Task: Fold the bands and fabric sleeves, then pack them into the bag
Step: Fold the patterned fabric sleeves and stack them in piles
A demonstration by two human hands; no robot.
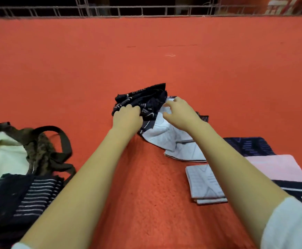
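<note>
Shows one orange-red cover (146, 51), coarse and waffle-textured, spread across the whole work surface. At left, one olive fabric bag (44, 146) with dark straps, cream cloth (3, 155) bunched against it; just below, one navy knit piece (20, 198) with thin white stripes. At right, two navy patterned pieces (249, 146) on either side of one flat pink fold (272, 168). Nearer centre, two pale grey pieces: one folded square (204, 184), one loose pale piece (164, 135). At centre, grips one crumpled navy sleeve (146, 99) with the left hand (127, 117), fingers curled tight into the cloth. Holds the right hand (178, 112) over the loose pale piece, fingers half spread, thumb apart, nothing pinched; contact with the cloth unclear.
</note>
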